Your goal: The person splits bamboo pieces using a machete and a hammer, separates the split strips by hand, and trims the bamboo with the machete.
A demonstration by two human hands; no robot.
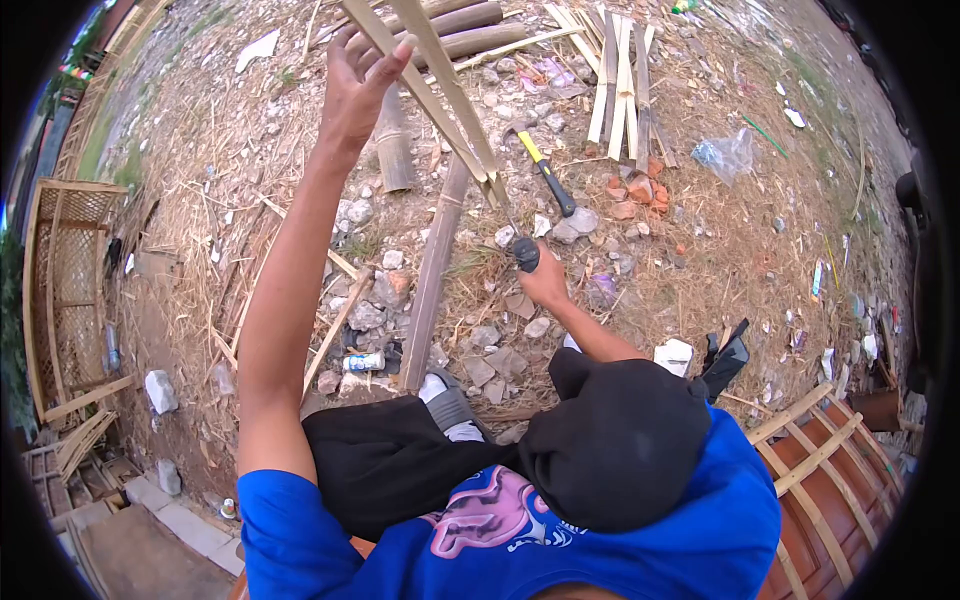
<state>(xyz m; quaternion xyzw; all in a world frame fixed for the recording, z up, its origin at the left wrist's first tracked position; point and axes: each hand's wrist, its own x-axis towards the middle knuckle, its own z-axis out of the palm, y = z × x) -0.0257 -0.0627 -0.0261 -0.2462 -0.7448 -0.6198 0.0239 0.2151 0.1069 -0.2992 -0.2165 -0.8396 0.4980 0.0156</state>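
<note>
My left hand [362, 82] is raised at the upper left, fingers spread, beside a long split bamboo piece [440, 105]; whether it touches the piece is unclear. Low at the centre, my right hand [545, 277] is wrapped round the dark handle [526, 253] of a tool. Its thin blade points up into the split end of the bamboo. A hammer [541, 172] with a yellow and black handle lies just right of the bamboo. Beneath the bamboo, a flat brown slat [434, 270] runs down toward my foot.
Bamboo poles [455, 38] lie at the top. Cut strips [622, 90] are piled at the upper right, above broken bricks [637, 195]. A can [363, 362] lies by my shoe [452, 405]. A lattice frame [72, 290] stands at the left; a slatted wooden piece [820, 460] sits lower right.
</note>
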